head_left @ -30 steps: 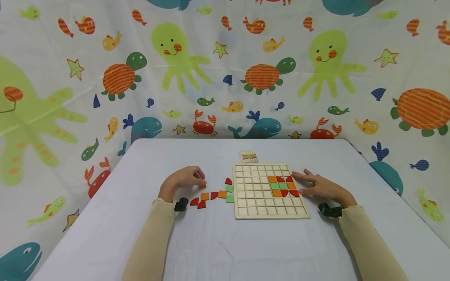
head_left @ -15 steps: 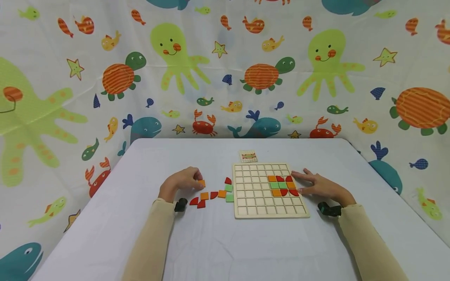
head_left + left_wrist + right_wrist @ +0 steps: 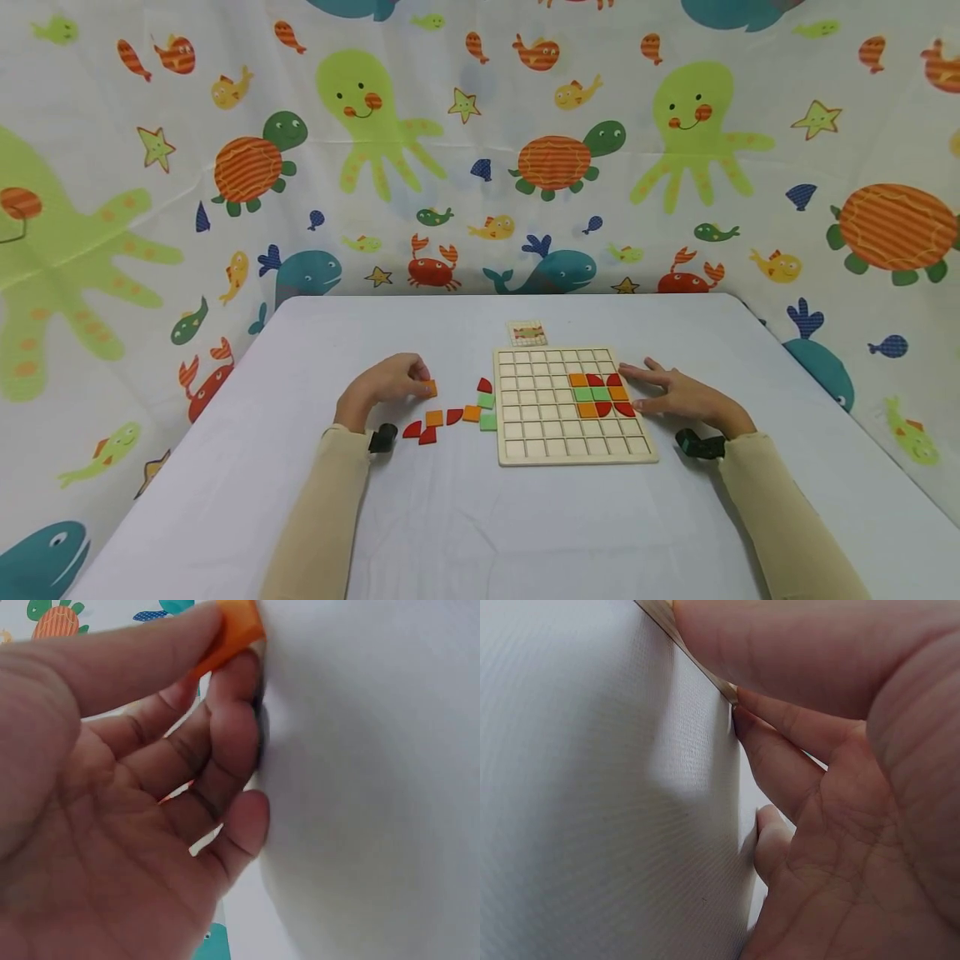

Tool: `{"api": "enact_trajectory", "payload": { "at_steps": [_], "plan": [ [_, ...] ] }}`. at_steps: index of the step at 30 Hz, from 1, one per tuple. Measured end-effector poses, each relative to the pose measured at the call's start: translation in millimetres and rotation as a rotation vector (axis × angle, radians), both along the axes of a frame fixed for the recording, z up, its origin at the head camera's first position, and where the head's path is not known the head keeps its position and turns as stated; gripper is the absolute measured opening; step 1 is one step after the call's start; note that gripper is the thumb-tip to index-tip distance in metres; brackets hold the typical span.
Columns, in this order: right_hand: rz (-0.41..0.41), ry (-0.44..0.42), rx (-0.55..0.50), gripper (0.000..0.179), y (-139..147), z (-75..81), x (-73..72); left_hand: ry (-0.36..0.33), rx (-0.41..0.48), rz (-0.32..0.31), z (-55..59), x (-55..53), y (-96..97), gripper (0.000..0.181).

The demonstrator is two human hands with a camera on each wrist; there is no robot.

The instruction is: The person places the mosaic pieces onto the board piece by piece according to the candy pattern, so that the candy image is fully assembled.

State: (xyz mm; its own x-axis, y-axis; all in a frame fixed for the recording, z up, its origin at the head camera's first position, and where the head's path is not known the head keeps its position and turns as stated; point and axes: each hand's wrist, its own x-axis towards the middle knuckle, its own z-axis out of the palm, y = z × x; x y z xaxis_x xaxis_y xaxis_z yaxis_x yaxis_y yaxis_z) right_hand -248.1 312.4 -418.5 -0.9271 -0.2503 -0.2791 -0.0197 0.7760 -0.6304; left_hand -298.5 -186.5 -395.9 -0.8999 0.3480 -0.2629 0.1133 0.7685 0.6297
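My left hand (image 3: 388, 382) pinches an orange square tile (image 3: 431, 388) between thumb and fingers, just above the white table. In the left wrist view the orange tile (image 3: 241, 628) is at the top, tilted under the thumb. To the right lies a wooden grid board (image 3: 534, 432). On its right half sits a block of orange and green squares (image 3: 596, 393) and red quarter-circle pieces (image 3: 624, 409). My right hand (image 3: 684, 398) rests at the board's right edge, thumb and fingertips touching it, fingers mostly straight. In the right wrist view the board's edge (image 3: 705, 671) meets the fingertips.
Loose pieces lie between the left hand and the board: orange squares (image 3: 471, 413), green squares (image 3: 488, 422) and red quarter-circles (image 3: 427, 436). A small pattern card (image 3: 527, 333) lies beyond the board. A sea-animal curtain (image 3: 480, 192) hangs behind the table.
The orange tile, earlier flat under the left fingertips, is now tilted up and held between thumb and fingers. My right hand has stayed at the board's edge.
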Motion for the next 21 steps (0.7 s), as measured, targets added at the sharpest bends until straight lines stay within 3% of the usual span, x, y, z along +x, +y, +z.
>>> {"api": "enact_trajectory", "payload": {
  "at_steps": [9,16,21],
  "plan": [
    [0.007,0.003,0.021,0.092,-4.0,4.5,2.4,0.012,0.135,0.095,-3.2,-2.5,4.8,0.024],
    [0.015,0.007,0.005,0.091,0.0,1.9,1.5,0.094,0.223,0.081,2.2,-1.6,16.9,0.028],
    [0.002,-0.006,0.003,0.093,-0.9,1.7,0.4,0.109,0.277,0.071,9.4,0.2,26.6,0.026]
  ]
}}
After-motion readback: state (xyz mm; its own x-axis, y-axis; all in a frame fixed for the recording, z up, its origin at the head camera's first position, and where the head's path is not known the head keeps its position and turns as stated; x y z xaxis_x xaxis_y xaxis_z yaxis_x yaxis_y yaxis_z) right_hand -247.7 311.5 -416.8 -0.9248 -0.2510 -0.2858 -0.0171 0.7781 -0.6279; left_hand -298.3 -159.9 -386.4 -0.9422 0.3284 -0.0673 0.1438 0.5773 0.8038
